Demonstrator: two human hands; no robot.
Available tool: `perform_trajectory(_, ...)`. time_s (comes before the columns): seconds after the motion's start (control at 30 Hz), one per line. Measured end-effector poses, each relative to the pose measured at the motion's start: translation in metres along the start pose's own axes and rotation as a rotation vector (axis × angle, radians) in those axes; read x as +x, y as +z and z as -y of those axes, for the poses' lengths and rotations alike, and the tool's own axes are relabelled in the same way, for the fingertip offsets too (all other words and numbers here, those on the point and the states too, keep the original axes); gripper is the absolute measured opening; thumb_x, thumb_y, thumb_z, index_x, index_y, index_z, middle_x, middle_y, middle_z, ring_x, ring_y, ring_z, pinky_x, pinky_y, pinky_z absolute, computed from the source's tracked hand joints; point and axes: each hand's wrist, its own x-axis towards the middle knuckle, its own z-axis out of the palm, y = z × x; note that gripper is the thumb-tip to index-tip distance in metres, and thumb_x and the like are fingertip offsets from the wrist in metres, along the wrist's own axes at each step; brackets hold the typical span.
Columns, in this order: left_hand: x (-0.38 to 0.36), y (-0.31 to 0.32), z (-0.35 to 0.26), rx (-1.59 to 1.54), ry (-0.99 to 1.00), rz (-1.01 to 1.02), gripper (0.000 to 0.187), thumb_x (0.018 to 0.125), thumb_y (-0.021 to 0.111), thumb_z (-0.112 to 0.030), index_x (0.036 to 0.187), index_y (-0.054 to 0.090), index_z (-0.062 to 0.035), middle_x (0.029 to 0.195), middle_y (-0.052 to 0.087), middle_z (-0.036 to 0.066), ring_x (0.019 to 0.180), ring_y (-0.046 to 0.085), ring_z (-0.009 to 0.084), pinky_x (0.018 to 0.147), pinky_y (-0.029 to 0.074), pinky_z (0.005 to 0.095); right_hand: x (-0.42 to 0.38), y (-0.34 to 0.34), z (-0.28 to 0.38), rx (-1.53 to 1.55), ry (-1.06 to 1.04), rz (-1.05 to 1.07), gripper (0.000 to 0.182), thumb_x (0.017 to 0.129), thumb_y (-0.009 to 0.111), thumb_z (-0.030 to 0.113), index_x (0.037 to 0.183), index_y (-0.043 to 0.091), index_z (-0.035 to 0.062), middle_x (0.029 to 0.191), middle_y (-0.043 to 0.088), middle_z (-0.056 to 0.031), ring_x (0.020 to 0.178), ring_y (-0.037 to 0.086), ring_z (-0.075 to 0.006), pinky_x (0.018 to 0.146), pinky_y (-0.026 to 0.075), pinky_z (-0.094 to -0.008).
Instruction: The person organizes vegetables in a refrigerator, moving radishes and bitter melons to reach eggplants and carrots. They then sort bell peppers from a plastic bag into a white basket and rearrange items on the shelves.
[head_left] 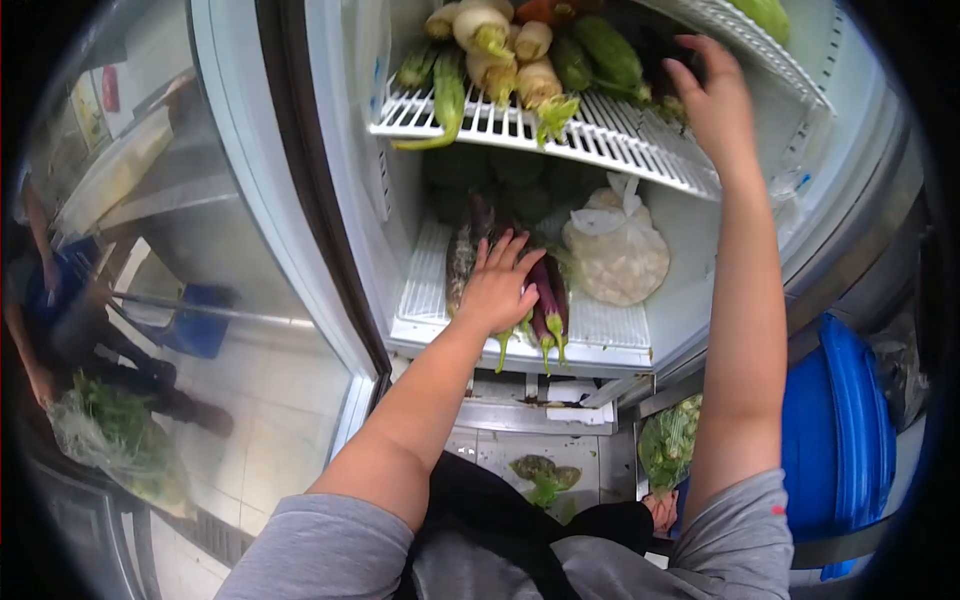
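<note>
My left hand [495, 290] lies flat with fingers spread on a group of long purple eggplants [547, 310], whose green stems point toward me on the bottom shelf [600, 335]. My right hand [715, 95] is over the right side of the upper wire shelf [640, 145], thumb and forefinger apart, beside dark vegetables [655, 65] too shadowed to name. To its left are green gourds [605, 55], white radishes [490, 35] and a long green vegetable [448, 95] hanging over the shelf edge. A knotted plastic bag of pale pieces [617, 250] sits right of the eggplants.
The glass door [270, 200] stands at the left. Leafy scraps [545, 475] lie on the floor below. A blue bin [835, 430] and bagged greens [670, 445] are at the right. Beyond the glass a person holds a bag of greens [115, 430].
</note>
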Motion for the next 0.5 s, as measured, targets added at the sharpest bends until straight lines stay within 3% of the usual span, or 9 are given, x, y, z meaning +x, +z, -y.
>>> perform_trajectory(0.07, -0.003, 0.000, -0.001, 0.003, -0.012, 0.004, 0.060, 0.085, 0.058, -0.027, 0.143, 0.044, -0.0145, 0.153, 0.035, 0.014, 0.146, 0.025, 0.0349, 0.120, 0.014, 0.0549, -0.048, -0.045, 0.056, 0.160, 0.040, -0.159, 0.025, 0.088, 0.067, 0.012, 0.110, 0.063, 0.0016, 0.107, 0.065, -0.0148, 0.098, 0.063, -0.0274, 0.088, 0.048, -0.0351)
perform_trajectory(0.1, 0.000, -0.001, 0.000, -0.018, -0.025, -0.008, 0.060, 0.086, 0.057, -0.026, 0.143, 0.044, -0.0131, 0.152, 0.036, 0.014, 0.146, 0.025, 0.0341, 0.120, 0.014, 0.0539, -0.092, -0.051, 0.074, 0.323, 0.179, -0.239, 0.020, 0.093, 0.060, 0.007, 0.111, 0.061, -0.0001, 0.108, 0.064, -0.0124, 0.100, 0.060, -0.0202, 0.088, 0.047, -0.0334)
perform_trajectory(0.13, 0.001, 0.000, -0.001, -0.040, -0.035, -0.022, 0.060, 0.086, 0.057, -0.025, 0.143, 0.043, -0.0117, 0.152, 0.037, 0.014, 0.146, 0.026, 0.0334, 0.120, 0.014, 0.0529, -0.139, -0.051, 0.099, 0.477, 0.226, -0.255, 0.014, 0.086, 0.059, -0.003, 0.098, 0.061, 0.0018, 0.094, 0.062, -0.0084, 0.080, 0.058, -0.0168, 0.071, 0.047, -0.0284)
perform_trajectory(0.17, 0.002, -0.001, -0.001, -0.099, -0.044, -0.059, 0.055, 0.088, 0.051, -0.017, 0.142, 0.043, -0.0091, 0.150, 0.041, 0.015, 0.144, 0.030, 0.0325, 0.120, 0.016, 0.0516, -0.167, -0.049, 0.127, 0.458, 0.148, -0.094, 0.017, 0.085, 0.057, -0.003, 0.101, 0.059, 0.0015, 0.091, 0.060, -0.0111, 0.076, 0.057, -0.0198, 0.070, 0.046, -0.0304)
perform_trajectory(0.23, 0.003, 0.002, 0.005, -0.164, -0.060, -0.094, 0.053, 0.088, 0.048, -0.014, 0.141, 0.043, -0.0087, 0.149, 0.042, 0.015, 0.142, 0.034, 0.0333, 0.119, 0.018, 0.0518, -0.228, -0.009, 0.142, 0.318, 0.348, 0.423, 0.035, 0.083, 0.070, 0.013, 0.112, 0.055, -0.0017, 0.099, 0.058, -0.0195, 0.092, 0.058, -0.0319, 0.079, 0.048, -0.0424)
perform_trajectory(0.27, 0.004, 0.005, 0.006, -0.235, -0.079, -0.128, 0.052, 0.089, 0.045, -0.011, 0.140, 0.044, -0.0083, 0.148, 0.043, 0.015, 0.140, 0.037, 0.0341, 0.119, 0.021, 0.0520, -0.265, 0.017, 0.144, 0.166, 0.348, 0.534, 0.057, 0.079, 0.077, 0.027, 0.122, 0.052, -0.0011, 0.105, 0.056, -0.0192, 0.100, 0.056, -0.0348, 0.080, 0.049, -0.0466)
perform_trajectory(0.33, 0.006, 0.009, 0.010, -0.349, -0.091, -0.373, 0.053, 0.082, 0.043, 0.003, 0.134, 0.049, -0.0059, 0.141, 0.048, 0.018, 0.132, 0.044, 0.0374, 0.112, 0.035, 0.0424, -0.291, 0.035, 0.158, 0.013, 0.486, 0.779, 0.075, 0.074, 0.080, 0.037, 0.128, 0.048, -0.0017, 0.108, 0.056, -0.0187, 0.099, 0.057, -0.0363, 0.080, 0.050, -0.0489)
perform_trajectory(0.47, 0.008, 0.005, 0.011, -0.394, -0.163, -0.401, 0.052, 0.074, 0.046, 0.011, 0.123, 0.058, -0.0063, 0.122, 0.057, 0.019, 0.115, 0.055, 0.0392, 0.100, 0.045, 0.0422, -0.277, 0.049, 0.162, -0.080, 0.571, 0.896, 0.094, 0.069, 0.080, 0.050, 0.138, 0.042, -0.0016, 0.111, 0.058, -0.0173, 0.102, 0.059, -0.0334, 0.078, 0.053, -0.0474)
perform_trajectory(0.5, 0.008, 0.004, 0.011, -0.423, -0.220, -0.381, 0.043, 0.081, 0.051, 0.008, 0.120, 0.059, -0.0076, 0.124, 0.057, 0.018, 0.115, 0.056, 0.0389, 0.100, 0.045, 0.0419, -0.277, 0.056, 0.165, -0.088, 0.571, 0.861, 0.095, 0.070, 0.078, 0.051, 0.139, 0.041, -0.0017, 0.110, 0.059, -0.0171, 0.102, 0.059, -0.0334, 0.078, 0.053, -0.0474)
